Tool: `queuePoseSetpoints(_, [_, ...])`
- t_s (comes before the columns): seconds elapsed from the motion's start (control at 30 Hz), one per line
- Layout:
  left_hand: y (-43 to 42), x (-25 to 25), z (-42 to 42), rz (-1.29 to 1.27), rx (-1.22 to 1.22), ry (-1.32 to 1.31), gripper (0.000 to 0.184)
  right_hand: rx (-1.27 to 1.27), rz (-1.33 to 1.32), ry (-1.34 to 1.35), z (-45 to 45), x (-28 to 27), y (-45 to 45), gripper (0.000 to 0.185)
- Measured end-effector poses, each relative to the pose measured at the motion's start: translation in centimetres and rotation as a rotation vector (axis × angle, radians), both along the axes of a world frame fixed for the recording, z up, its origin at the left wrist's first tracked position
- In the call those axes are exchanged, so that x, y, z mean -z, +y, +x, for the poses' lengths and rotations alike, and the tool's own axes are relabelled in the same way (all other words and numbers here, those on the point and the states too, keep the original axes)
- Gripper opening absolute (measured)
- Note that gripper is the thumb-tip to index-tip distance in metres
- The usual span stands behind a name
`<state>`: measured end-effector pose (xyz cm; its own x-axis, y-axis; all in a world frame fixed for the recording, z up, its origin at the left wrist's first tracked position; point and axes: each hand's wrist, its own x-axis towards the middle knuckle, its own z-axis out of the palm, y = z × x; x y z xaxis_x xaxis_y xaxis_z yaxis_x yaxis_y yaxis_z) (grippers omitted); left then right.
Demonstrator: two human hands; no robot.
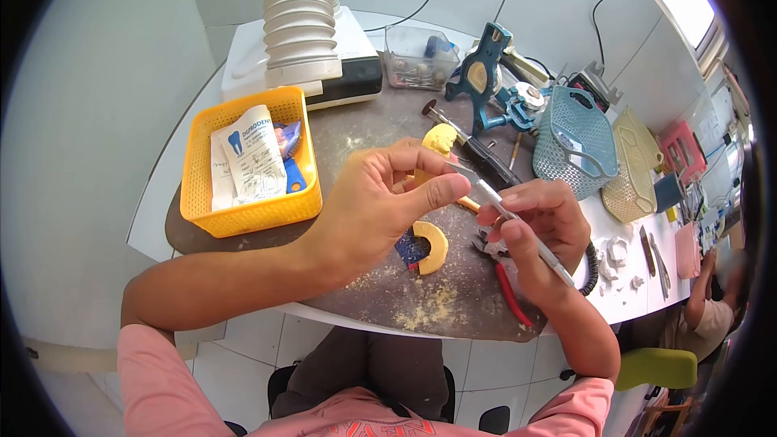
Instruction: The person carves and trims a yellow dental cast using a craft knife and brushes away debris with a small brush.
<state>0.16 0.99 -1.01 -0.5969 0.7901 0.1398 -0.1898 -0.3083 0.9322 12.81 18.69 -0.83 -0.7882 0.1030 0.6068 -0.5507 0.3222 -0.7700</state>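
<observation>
My right hand [546, 222] is closed around a slim metal handle [556, 265] that looks like a scalpel handle, its narrow end pointing up and left. My left hand [368, 194] pinches a small flat grey metal piece [463, 170] between thumb and index finger, close to the handle's tip. It looks like a blade, but I cannot tell whether it is joined to the handle. Below the hands lies a curved yellow dental plaster cast [435, 248] beside a dark blue piece [407, 249]. Another yellow cast [439, 138] stands behind my left fingers. Red-handled pliers [512, 295] rest below my right hand.
A yellow basket [290, 214] with papers stands left, near a machine with a white ribbed hose [301, 20]. Behind are a black handpiece [486, 160], a blue-green articulator [484, 73] and a blue basket [558, 150]. Yellow dust covers the table's front edge. Another person [708, 316] sits far right.
</observation>
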Motion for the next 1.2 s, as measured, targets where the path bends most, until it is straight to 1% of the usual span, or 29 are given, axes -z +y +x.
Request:
queuePoseSetpoints(0.17, [-0.03,0.23,-0.21,0.003,0.026,-0.038,0.019,-0.005,0.052,0.039,-0.22,0.13,0.12,0.017])
queuePoseSetpoints(0.23, [0.02,0.30,-0.25,0.012,0.034,-0.044,0.020,0.026,0.167,0.075,-0.34,0.05,0.14,0.016])
queuePoseSetpoints(0.53, [0.11,0.36,-0.54,0.048,-0.002,-0.013,0.015,0.039,0.142,0.093,-0.41,0.30,0.18,0.017])
queuePoseSetpoints(0.6, [0.17,0.42,-0.57,0.040,-0.040,-0.034,0.015,0.047,0.150,0.098,-0.36,0.29,0.24,0.017])
queuePoseSetpoints(0.77, [-0.18,-0.02,-0.59,0.059,-0.016,-0.051,0.016,0.086,0.122,0.119,-0.22,0.63,0.20,0.017])
queuePoseSetpoints(0.83, [-0.31,-0.17,-0.43,0.060,0.003,-0.050,0.017,0.125,0.137,0.174,-0.23,0.61,0.24,0.017])
queuePoseSetpoints(0.87, [-0.30,-0.14,-0.24,0.022,0.005,-0.025,0.019,0.125,0.137,0.174,-0.25,0.60,0.28,0.017])
queuePoseSetpoints(0.93, [-0.32,-0.21,-0.08,-0.016,0.007,-0.001,0.020,0.123,0.207,0.195,-0.28,0.58,0.36,0.019])
queuePoseSetpoints(1.0, [-0.38,-0.37,-0.04,-0.043,0.064,-0.042,0.022,0.129,0.248,0.193,-0.21,0.42,0.31,0.020])
queuePoseSetpoints(1.2, [-0.24,0.15,-0.16,-0.009,0.047,-0.063,0.022,0.147,0.389,0.217,-0.42,0.29,0.46,0.026])
